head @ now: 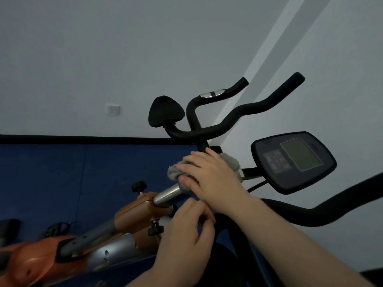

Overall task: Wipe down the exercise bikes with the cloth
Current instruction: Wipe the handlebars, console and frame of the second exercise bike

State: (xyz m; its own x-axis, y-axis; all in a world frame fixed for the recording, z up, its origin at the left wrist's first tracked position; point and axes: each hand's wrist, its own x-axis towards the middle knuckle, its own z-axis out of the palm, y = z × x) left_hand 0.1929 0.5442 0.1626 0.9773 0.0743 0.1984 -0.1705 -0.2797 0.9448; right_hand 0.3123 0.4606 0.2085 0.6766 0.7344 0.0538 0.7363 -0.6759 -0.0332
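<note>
An orange and silver exercise bike (132, 214) lies tilted across the view, its black handlebars (234, 119) reaching up to the right. A grey cloth (231, 160) is wrapped around the top of the silver handlebar post (167, 193). My right hand (209, 177) is closed over the cloth and the post. My left hand (186, 235) rests lower on the frame, fingers curled beside a black adjustment knob (155, 229); whether it holds anything is unclear. The console (294, 160) sits right of the cloth.
A second black handlebar (331, 206) curves in from the right edge. A black arm pad (165, 110) stands left of the handlebars. Behind are a pale wall with a socket (113, 109), a black skirting strip and blue floor (62, 172).
</note>
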